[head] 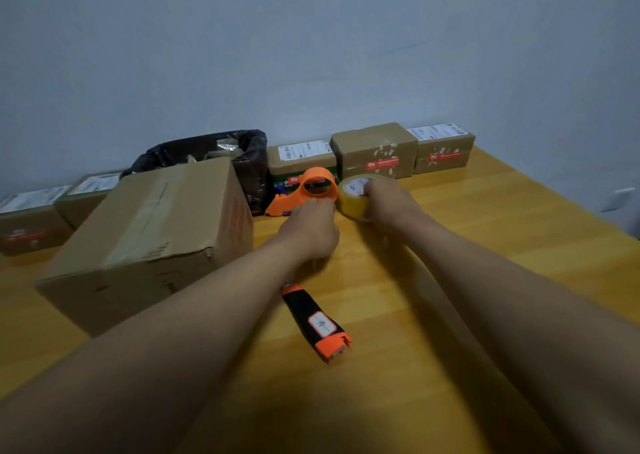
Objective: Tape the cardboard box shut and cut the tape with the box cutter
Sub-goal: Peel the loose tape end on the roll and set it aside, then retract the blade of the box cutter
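Two hands, one tape roll

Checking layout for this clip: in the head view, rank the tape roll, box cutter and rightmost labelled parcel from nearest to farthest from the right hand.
1. Tape roll: held in the right hand.
2. Box cutter: on the table, nearer the person.
3. Rightmost parcel: against the wall, far right.

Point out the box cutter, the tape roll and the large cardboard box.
box cutter (317,322): head view, black handle.
tape roll (350,197): head view, outer band.
large cardboard box (152,218): head view, top face.
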